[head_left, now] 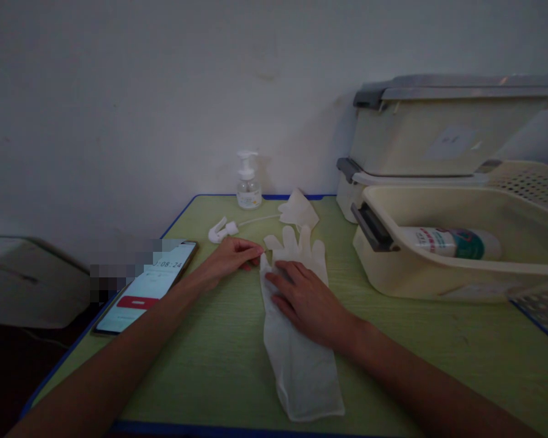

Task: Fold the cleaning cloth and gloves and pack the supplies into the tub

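Two hands (235, 255) (317, 304) touch a flat, wrinkled, whitish glove (301, 377).

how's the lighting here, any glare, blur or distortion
Head view: dim overall, the phone screen standing out brightest; head view: soft shadow on the wall beside the bottle; head view: glove slightly soft, no strong glare on it; head view: blocky pixelation left of the phone.

Counting now: two hands, left hand (237, 255) and right hand (315, 301); one glove (301, 377), one phone (153, 286), one spray head (231, 229), one white piece (298, 210); two bottles, pump bottle (248, 193), lying bottle (468, 244); one open tub (404, 277); and two stacked boxes, upper box (406, 143), lower box (347, 196)!
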